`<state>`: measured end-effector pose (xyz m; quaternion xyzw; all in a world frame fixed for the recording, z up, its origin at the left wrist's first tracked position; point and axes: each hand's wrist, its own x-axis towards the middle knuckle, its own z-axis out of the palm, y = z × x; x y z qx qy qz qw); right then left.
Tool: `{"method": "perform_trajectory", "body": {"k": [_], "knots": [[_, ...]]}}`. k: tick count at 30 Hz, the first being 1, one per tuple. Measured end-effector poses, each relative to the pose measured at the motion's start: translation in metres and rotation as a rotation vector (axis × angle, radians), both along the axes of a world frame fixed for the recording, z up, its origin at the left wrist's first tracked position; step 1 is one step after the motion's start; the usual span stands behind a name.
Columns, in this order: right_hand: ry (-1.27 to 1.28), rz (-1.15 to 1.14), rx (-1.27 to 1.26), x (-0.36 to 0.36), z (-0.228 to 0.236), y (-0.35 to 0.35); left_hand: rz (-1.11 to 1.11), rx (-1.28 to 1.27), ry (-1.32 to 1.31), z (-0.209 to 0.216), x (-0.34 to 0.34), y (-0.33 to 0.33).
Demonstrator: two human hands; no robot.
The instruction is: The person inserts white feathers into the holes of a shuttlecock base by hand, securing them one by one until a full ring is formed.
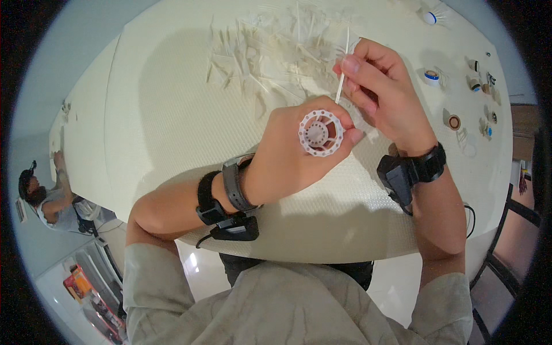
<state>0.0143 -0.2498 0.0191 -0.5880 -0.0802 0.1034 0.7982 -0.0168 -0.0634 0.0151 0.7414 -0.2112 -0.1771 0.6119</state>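
In my left hand [279,149] is a white plastic shuttlecock frame [317,134], its holed round rim turned up toward me and a smaller holed disc deeper inside. The fingers are wrapped round its side. My right hand [385,86], just above and to the right, pinches a white feather [347,45] by its thin shaft. The feather's lower end points down beside the left hand's knuckles; whether it touches the frame I cannot tell. Beyond both hands, a loose heap of white feathers [253,63] spreads over the pale table [167,126].
A shuttlecock with a blue band [430,18] lies far right. Nearer are a blue-banded cork base [431,76], a brown ring [453,122] and several small pieces. Black devices [397,175] are strapped at my wrists. Another person [54,207] sits far left; chairs [514,230] stand right.
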Motion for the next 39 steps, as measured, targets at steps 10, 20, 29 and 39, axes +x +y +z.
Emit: {"method": "perform_trajectory", "body": {"k": [10,20,29,39], "knots": [[-0.013,0.039,-0.029,0.0,-0.002,0.003,0.027,-0.03,-0.055,-0.002,-0.001,0.001],[-0.083,0.004,-0.112,0.0,-0.003,0.003,0.018,-0.009,-0.108,-0.007,0.001,0.002],[-0.313,-0.136,-0.234,-0.002,-0.002,0.007,0.053,-0.091,-0.058,-0.007,0.0,0.001],[-0.344,-0.298,-0.312,-0.002,-0.01,0.006,0.004,-0.06,0.004,-0.004,0.001,0.003]]}}
